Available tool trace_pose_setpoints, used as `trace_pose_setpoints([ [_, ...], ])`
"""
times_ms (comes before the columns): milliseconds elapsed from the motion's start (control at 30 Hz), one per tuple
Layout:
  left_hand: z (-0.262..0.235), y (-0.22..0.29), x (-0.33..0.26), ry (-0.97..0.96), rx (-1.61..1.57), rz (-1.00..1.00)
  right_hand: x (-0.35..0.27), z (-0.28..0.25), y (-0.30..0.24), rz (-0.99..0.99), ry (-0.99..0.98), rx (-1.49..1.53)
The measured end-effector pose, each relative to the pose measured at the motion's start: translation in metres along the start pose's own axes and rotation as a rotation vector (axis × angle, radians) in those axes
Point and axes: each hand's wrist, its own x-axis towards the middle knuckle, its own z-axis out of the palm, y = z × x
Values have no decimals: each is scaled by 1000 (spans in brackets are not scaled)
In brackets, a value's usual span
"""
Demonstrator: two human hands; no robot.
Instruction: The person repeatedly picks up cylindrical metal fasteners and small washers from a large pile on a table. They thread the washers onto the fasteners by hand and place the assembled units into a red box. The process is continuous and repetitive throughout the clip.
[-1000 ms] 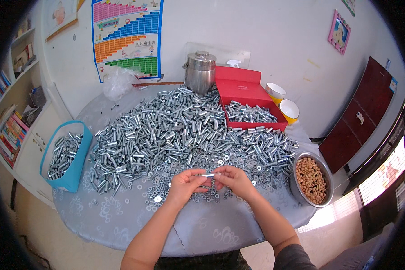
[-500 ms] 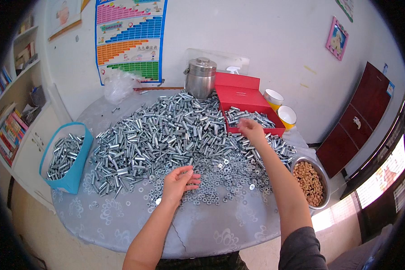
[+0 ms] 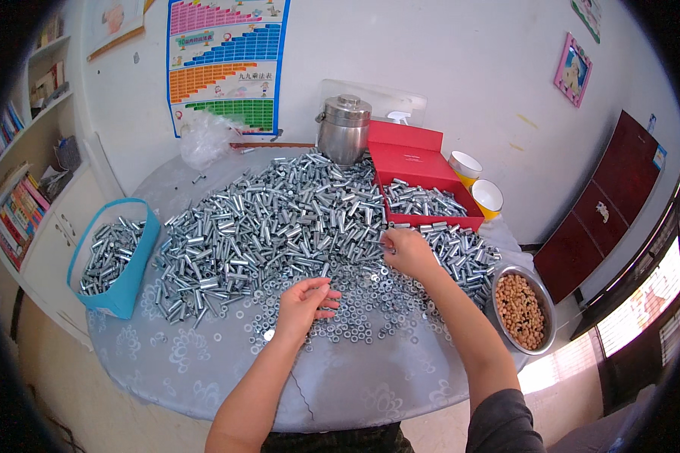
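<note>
Plainly laid out for sorting by reach. Big heap of bolts (image 3: 279, 219) piled across the far half of the round table (image 3: 204, 377), close enough to rake from without leaning. Loose nuts (image 3: 359, 317) and washers spread thin along the near edge, just under the hands, so single pieces can be picked out. Left hand (image 3: 306, 302) palm down on that scatter, fingers spread and slightly curled, touching the nuts; whether anything is pinched underneath, cannot tell. Right hand (image 3: 408, 253) stretched forward to the heap's edge, fingers drawn together at the tips as if gripping a bolt, but the piece itself too small to make out. Red box (image 3: 423, 162) open at the far right, partly filled with bolts, near the right hand. Blue basket (image 3: 117, 260) at the left edge, also holding bolts, well apart from both hands. Steel pot (image 3: 344, 128) behind the heap, two cups (image 3: 476, 181) beside the box, metal bowl (image 3: 525, 309) of brown bits at the right.
</note>
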Motion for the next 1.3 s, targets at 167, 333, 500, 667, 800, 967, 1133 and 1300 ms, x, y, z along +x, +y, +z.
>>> trace_pose_setpoints([
  [167,-1,-4,1,-6,20,-16,4,17,-14,-53,-35,64],
  [333,3,0,0,-17,13,-17,2,25,-18,-72,-40,-13],
  [500,-3,-9,3,-17,150,124,-10,12,-57,393,-39,664],
  [667,15,-18,-1,-146,198,202,-51,2,-86,625,-110,1287],
  [800,21,-17,-7,-217,229,103,-66,6,-93,710,-31,1380],
  [967,17,-23,-4,-92,105,110,-70,8,-94,627,-23,1298],
  [1133,16,-14,-4,7,49,77,-75,-10,-88,355,56,684],
  [1300,12,-20,0,-2,92,116,-77,-7,-82,238,152,477],
])
